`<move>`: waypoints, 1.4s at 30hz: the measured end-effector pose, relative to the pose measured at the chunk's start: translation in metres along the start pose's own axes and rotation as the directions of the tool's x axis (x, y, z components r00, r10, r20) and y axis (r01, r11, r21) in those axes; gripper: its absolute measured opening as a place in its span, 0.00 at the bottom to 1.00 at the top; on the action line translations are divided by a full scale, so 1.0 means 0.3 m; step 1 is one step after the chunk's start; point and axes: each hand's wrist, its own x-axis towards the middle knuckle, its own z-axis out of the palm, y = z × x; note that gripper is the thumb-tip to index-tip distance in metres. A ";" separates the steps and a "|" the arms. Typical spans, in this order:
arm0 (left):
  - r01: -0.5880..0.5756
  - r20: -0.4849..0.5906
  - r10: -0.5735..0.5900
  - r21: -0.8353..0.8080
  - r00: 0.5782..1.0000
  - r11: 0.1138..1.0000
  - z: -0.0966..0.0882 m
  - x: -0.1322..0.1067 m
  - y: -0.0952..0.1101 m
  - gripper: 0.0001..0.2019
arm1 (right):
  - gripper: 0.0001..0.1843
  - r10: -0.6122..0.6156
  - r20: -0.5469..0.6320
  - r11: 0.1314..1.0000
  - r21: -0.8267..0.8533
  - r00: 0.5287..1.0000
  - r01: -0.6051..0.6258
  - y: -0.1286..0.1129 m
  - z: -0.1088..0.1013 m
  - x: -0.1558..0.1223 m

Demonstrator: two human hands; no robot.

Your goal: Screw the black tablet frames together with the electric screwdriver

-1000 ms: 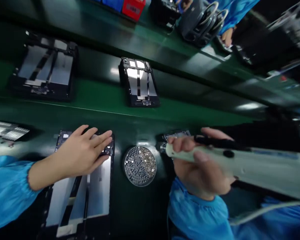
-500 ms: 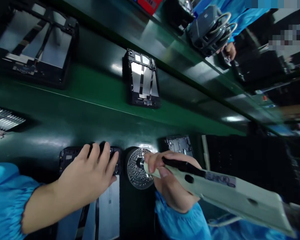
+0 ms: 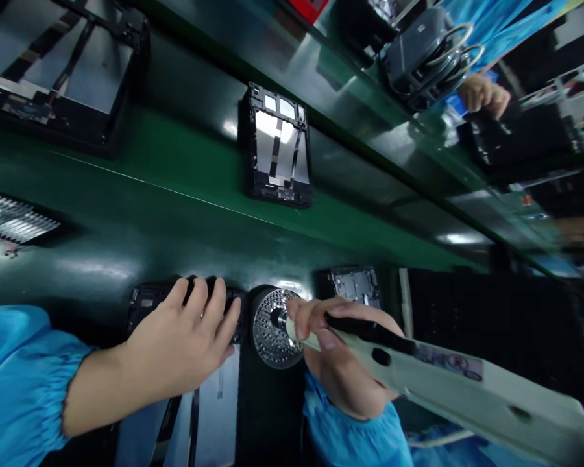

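Observation:
My right hand (image 3: 340, 353) is wrapped around a cream electric screwdriver (image 3: 448, 376) with a black lever along its top. The screwdriver's tip is over a round metal dish (image 3: 275, 337) dotted with small holes or screws, too small to tell which. My left hand (image 3: 189, 337) lies with fingers stretched out over the upper part of a black-framed phone or tablet body (image 3: 219, 408), which has a silvery back and dark flex cables. Part of that body is hidden under the hand and forearm.
Similar device bodies lie ahead, one in the middle (image 3: 279, 149) and one at far left (image 3: 58, 71). A smaller dark frame (image 3: 355, 285) sits beyond my right hand. A ribbed metallic part (image 3: 17, 217) is at left. Across the bench a co-worker's hands (image 3: 484, 94) work near a grey device (image 3: 421, 58).
The view has shifted slightly, moving the near things a little to the right. Both hands keep their hold and place. The co-worker's hands have moved right.

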 end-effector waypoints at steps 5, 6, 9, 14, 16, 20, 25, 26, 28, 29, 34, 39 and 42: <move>-0.019 0.001 0.019 0.016 1.000 1.000 0.000 -0.002 0.002 0.23 | 0.16 0.004 -0.008 1.000 -0.005 1.000 -0.005 0.006 -0.002 -0.005; -0.025 -0.005 0.025 0.021 1.000 0.999 0.001 -0.003 0.001 0.23 | 0.16 0.006 -0.011 1.000 -0.005 1.000 -0.006 0.000 -0.003 -0.005; -0.031 -0.025 0.030 -0.001 0.999 1.000 0.003 -0.003 -0.004 0.23 | 0.19 0.033 -0.002 0.999 -0.014 0.999 -0.033 -0.045 -0.002 -0.002; -0.041 -0.028 0.039 -0.077 0.999 0.996 0.004 -0.001 -0.014 0.21 | 0.20 0.104 0.037 0.992 -0.082 0.994 -0.101 -0.149 0.035 0.037; -0.030 -0.032 0.027 -0.087 0.999 0.996 0.004 -0.002 -0.014 0.21 | 0.20 0.100 0.080 0.990 -0.108 0.992 -0.092 -0.160 0.062 0.057; -0.019 -0.034 0.016 -0.098 0.999 0.995 0.008 -0.006 -0.008 0.21 | 0.21 0.090 0.131 0.992 -0.098 0.987 -0.077 -0.136 0.100 0.075; -0.034 -0.036 0.031 -0.105 0.999 0.994 0.018 -0.009 -0.004 0.22 | 0.20 0.186 0.072 0.976 -0.130 0.980 -0.176 -0.120 0.108 0.072; -0.035 -0.036 0.031 -0.106 0.999 0.994 0.018 -0.008 -0.004 0.22 | 0.19 0.194 0.082 0.973 -0.141 0.978 -0.182 -0.120 0.108 0.073; -0.033 -0.038 0.030 -0.108 0.999 0.994 0.017 -0.008 -0.004 0.22 | 0.18 0.190 0.090 0.973 -0.151 0.978 -0.175 -0.121 0.107 0.077; -0.035 -0.042 0.030 -0.109 0.999 0.993 0.015 -0.007 -0.004 0.22 | 0.18 0.189 0.094 0.973 -0.153 0.978 -0.173 -0.121 0.107 0.079; -0.042 -0.054 0.036 -0.100 0.998 0.994 0.011 -0.010 -0.004 0.22 | 0.17 0.160 0.137 0.980 -0.144 0.978 -0.140 -0.113 0.102 0.091; -0.044 -0.046 0.040 -0.090 0.998 0.995 0.019 -0.013 0.001 0.22 | 0.19 0.171 0.143 0.982 -0.101 0.975 -0.157 -0.092 0.117 0.098; -0.038 -0.053 0.034 -0.082 0.998 0.996 0.022 -0.012 0.004 0.23 | 0.16 0.146 0.082 0.989 -0.045 0.986 -0.142 -0.077 0.134 0.098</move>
